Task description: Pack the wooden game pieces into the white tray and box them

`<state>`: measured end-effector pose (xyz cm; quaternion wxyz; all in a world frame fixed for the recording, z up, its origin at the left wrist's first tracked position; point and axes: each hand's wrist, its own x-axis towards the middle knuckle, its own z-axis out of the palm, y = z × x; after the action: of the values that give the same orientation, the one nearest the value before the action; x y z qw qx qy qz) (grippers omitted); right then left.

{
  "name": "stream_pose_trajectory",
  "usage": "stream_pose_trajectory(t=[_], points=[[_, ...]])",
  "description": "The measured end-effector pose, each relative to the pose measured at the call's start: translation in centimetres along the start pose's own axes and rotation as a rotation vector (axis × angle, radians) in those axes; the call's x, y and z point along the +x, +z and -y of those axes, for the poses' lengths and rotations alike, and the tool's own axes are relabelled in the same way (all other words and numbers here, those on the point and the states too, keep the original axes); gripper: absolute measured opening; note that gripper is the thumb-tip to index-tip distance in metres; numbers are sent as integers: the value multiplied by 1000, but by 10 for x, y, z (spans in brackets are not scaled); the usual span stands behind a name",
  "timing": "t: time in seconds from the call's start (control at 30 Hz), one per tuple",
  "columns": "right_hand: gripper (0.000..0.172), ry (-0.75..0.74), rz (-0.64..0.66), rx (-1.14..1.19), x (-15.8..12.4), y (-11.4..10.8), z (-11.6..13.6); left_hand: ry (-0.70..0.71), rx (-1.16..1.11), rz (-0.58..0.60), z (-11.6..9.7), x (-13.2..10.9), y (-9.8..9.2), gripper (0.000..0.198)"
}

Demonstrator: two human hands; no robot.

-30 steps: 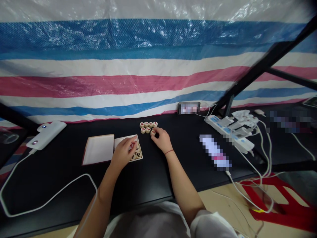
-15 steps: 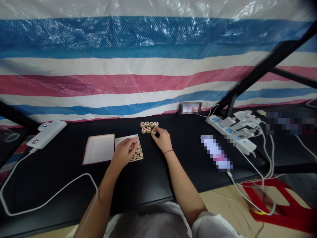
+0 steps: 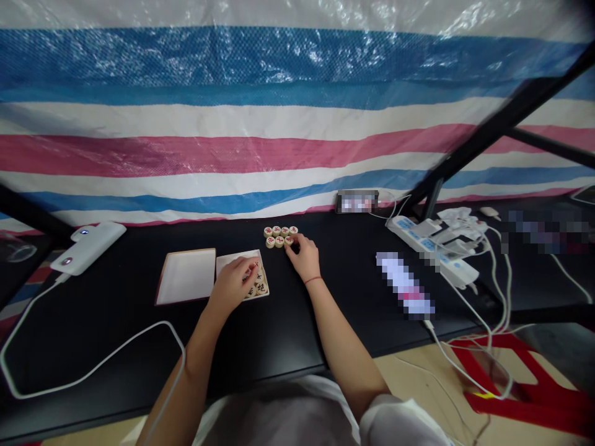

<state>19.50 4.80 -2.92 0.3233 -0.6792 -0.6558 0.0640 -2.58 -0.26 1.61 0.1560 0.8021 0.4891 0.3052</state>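
My right hand [image 3: 304, 255] has thumb and fingertips closed around a round Chinese chess piece [image 3: 289, 240] with a red character. That piece sits at the right end of the nearer of two rows. Behind it lies the far row of red-marked pieces [image 3: 277, 231], standing side by side on the black table. My left hand [image 3: 235, 282] reaches over the open white box [image 3: 226, 260], its fingers pinched at a red-marked piece [image 3: 255, 265]. Black-marked pieces [image 3: 261, 288] show in the box beside the fingers; the hand hides the others.
The box lid [image 3: 188, 277] lies to the left of the box. A white power bank [image 3: 90, 248] with a cable [image 3: 93, 376] is at far left. On the right are a phone [image 3: 404, 285], a power strip [image 3: 432, 251] and tangled cables. Another phone [image 3: 357, 202] leans against the striped sheet [image 3: 260, 121].
My right hand has moved slightly away from me, bringing its piece closer into line with the near row. My left hand stays over the box.
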Motion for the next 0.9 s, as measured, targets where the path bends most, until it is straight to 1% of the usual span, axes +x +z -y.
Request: stream_pose_trajectory(t=[0.3, 0.4, 0.47, 0.53, 0.6, 0.67, 0.7, 0.77, 0.83, 0.9], points=[[14, 14, 8, 49, 1, -2, 3, -20, 2, 20, 0, 1, -2, 25], [14, 23, 17, 64, 1, -3, 5, -16, -5, 13, 3, 1, -1, 25], [16, 32, 23, 75, 1, -5, 6, -21, 4, -7, 4, 2, 0, 24], [22, 46, 8, 78, 0, -9, 8, -75, 65, -53, 6, 1, 0, 22], [26, 56, -42, 75, -2, -12, 11, -167, 174, -101, 7, 0, 0, 22], [26, 28, -87, 107, -6, -15, 19, -234, 279, -116, 7, -1, 0, 24], [24, -5, -80, 150, -8, -15, 24, -244, 313, -107, 7, -1, 1, 25], [24, -97, 13, 269, -15, -13, 36, -237, 347, -74, 5, -1, 2, 25], [24, -198, 160, 360, -21, -9, 48, -222, 356, -42, 3, 0, 4, 25], [24, -275, 259, 355, -26, -5, 57, -224, 360, -16, 1, 1, 6, 24]])
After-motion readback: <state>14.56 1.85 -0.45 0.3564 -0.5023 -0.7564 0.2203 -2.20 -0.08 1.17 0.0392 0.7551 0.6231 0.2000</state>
